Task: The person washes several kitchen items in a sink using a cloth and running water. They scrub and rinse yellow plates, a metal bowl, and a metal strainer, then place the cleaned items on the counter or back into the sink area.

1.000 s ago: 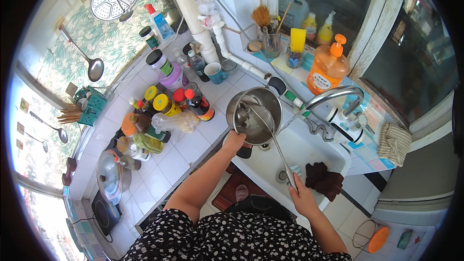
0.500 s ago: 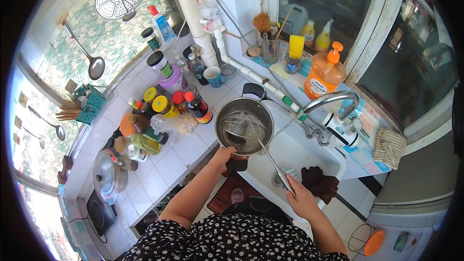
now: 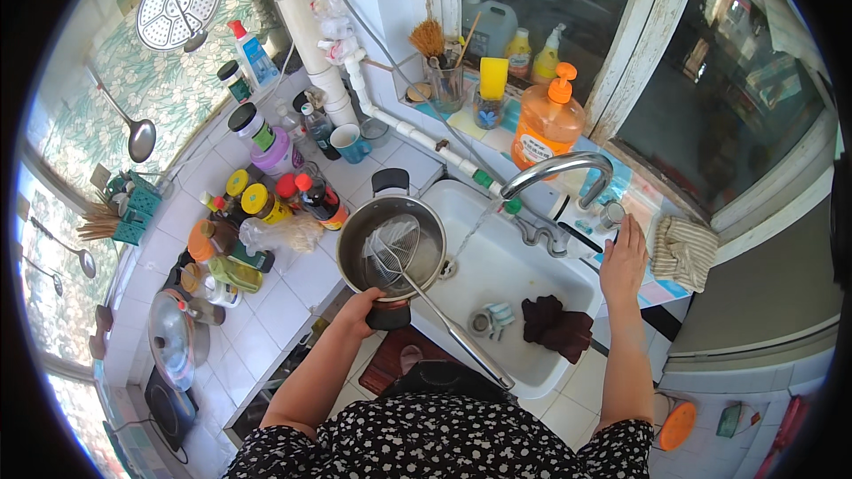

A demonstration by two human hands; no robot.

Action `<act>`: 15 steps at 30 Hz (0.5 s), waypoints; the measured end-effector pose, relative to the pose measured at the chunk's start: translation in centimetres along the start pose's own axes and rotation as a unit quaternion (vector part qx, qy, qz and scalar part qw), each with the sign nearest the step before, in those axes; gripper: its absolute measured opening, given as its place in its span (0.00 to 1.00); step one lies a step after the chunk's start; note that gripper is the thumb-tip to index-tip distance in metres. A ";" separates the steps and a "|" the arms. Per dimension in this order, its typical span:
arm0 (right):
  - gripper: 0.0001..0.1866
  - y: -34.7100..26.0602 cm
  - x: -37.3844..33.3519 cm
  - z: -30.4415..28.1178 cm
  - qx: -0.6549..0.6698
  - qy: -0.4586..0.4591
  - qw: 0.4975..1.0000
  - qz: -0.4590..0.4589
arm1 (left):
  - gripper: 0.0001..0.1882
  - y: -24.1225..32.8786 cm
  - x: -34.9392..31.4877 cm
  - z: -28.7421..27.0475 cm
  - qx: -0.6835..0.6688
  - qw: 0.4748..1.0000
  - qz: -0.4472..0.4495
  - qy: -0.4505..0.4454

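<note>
My left hand (image 3: pixel 358 312) is closed on the near black handle of a steel pot (image 3: pixel 429 253), held by the sink's left edge. Inside the pot leans a wire-mesh skimmer (image 3: pixel 404 239); its long metal handle extends over the sink, held by neither hand. Something whitish and translucent shows by the mesh; I cannot tell what it is. My right hand (image 3: pixel 625 259) is stretched out, empty, beside the tap's lever (image 3: pixel 611 215); whether it touches is unclear. Water runs from the curved chrome tap (image 3: pixel 555 164) into the white sink (image 3: pixel 524 257).
In the sink lie a dark brown cloth (image 3: pixel 557 326) and a drain strainer (image 3: pixel 481 323). An orange soap pump bottle (image 3: pixel 548 120) stands behind the tap, a striped cloth (image 3: pixel 682 253) to its right. Several bottles and jars (image 3: pixel 257 202) crowd the left counter.
My right hand has let go of the skimmer's handle and moved up and right to the tap lever. The skimmer now rests in the pot. The view has shifted.
</note>
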State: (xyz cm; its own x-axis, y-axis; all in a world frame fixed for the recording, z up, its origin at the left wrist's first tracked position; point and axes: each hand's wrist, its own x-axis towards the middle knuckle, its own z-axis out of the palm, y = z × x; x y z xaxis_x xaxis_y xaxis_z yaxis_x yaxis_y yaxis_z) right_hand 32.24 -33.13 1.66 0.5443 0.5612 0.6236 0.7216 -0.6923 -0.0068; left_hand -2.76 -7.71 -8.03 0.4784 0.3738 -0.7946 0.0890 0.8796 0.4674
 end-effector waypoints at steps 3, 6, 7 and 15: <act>0.12 3.8 1.6 3.0 -0.084 -0.110 0.988 0.062 | 0.15 -0.2 -0.7 0.7 0.005 1.000 -0.007 -0.019; 0.09 4.0 1.7 3.2 -0.081 -0.224 0.968 0.075 | 0.15 -0.6 -1.2 0.7 0.001 1.000 -0.004 -0.020; 0.10 3.5 1.9 2.7 -0.079 -0.244 0.964 0.065 | 0.15 -0.9 -1.3 0.6 -0.002 1.000 0.000 -0.018; 0.15 0.3 0.5 2.5 -0.053 -0.208 0.966 0.141 | 0.17 -1.6 -1.7 1.4 -0.002 1.000 0.007 -0.030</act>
State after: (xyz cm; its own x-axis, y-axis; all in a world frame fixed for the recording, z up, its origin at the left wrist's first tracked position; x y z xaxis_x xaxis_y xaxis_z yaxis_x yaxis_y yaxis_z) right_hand 33.81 -31.89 0.01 0.8537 0.4623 0.2399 0.4839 -0.8743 -0.0371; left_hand -2.50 -10.12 -6.92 0.5310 0.3673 -0.7636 0.0786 0.8760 0.4759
